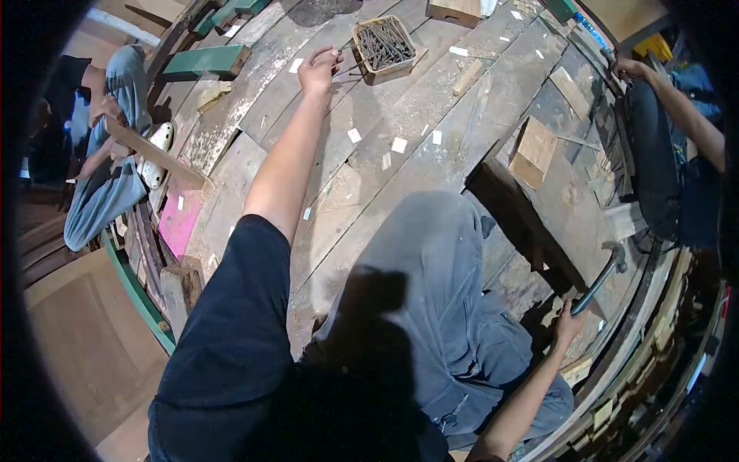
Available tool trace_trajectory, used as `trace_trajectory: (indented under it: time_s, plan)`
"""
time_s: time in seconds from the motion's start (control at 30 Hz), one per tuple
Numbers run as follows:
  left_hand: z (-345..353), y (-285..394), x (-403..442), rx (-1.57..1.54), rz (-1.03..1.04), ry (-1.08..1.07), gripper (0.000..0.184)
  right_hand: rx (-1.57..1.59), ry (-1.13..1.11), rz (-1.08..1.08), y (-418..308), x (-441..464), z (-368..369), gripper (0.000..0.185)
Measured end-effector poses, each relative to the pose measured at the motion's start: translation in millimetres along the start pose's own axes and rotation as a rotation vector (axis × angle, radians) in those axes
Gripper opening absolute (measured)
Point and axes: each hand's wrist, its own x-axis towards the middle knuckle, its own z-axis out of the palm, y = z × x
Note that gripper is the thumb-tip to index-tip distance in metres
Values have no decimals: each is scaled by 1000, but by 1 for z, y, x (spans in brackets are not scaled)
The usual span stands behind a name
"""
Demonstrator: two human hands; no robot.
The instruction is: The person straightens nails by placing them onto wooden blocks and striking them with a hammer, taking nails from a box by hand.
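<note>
Hammer [597,285] sits right of the bent knee [435,219], grasped low on its handle by the right hand [568,325], presumably for leverage. The nail tub [391,75] stands beside the left hand [319,71], within easy reach; whether that half-curled hand pinches anything, I cannot tell. Dark handle, greyish head; the nails [385,42] look brownish, jumbled.

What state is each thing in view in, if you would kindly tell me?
Tub: open, filled with nails.
Nails: heaped loose.
Hammer: gripped in right hand.
Left hand: beside the tub, grasp unclear.
White scraps: scattered.
Wooden block: lying loose.
</note>
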Motion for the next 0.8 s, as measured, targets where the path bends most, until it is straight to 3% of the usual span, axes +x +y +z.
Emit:
trace_trajectory:
  time_s: [0.03, 0.1, 0.2, 0.27, 0.3, 0.37, 0.4, 0.47, 0.5, 0.57, 0.6, 0.67, 0.77, 0.8]
  plan:
    - [2, 2, -3, -15, -11, -17, 17, 7, 27, -63, 4, 2, 3, 31]
    - [11, 3, -16, -99, -26, -84, 18, 8, -58, 77, 1, 2, -3, 32]
    - [49, 24, -58, -218, -88, -281, 16, -87, -38, 79, -2, 2, -4, 51]
    - [83, 49, -96, -247, -88, -490, 16, -209, 89, 82, -42, -16, -5, 62]
    - [103, 59, -112, -138, -35, -601, 16, -73, 42, 128, -40, -13, -4, 64]
    - [145, 88, -157, 13, 116, -817, 13, -108, 150, -14, -28, -14, 4, 55]
    - [167, 102, -182, 36, 174, -933, 12, -43, 92, 146, -58, -21, -6, 51]
    - [206, 120, -229, 83, 303, -1155, 11, 24, 279, -104, -19, -13, 14, 47]
    - [225, 122, -251, 276, 385, -1203, 10, -3, 134, 102, -59, -22, -8, 45]
    - [254, 117, -299, 385, 467, -1276, 13, 100, 219, -43, -48, -19, -3, 44]
    - [265, 105, -321, 423, 544, -1282, 15, 39, 293, -252, -22, -9, 5, 42]
    - [283, 60, -361, 363, 462, -1349, 18, 486, -5, 197, -75, -27, -35, 34]
    - [297, 20, -400, 447, 509, -1279, 20, 986, -50, 342, -130, -50, -81, 24]
    - [299, 10, -406, 457, 513, -1251, 19, 1240, -116, 300, -134, -56, -93, 25]
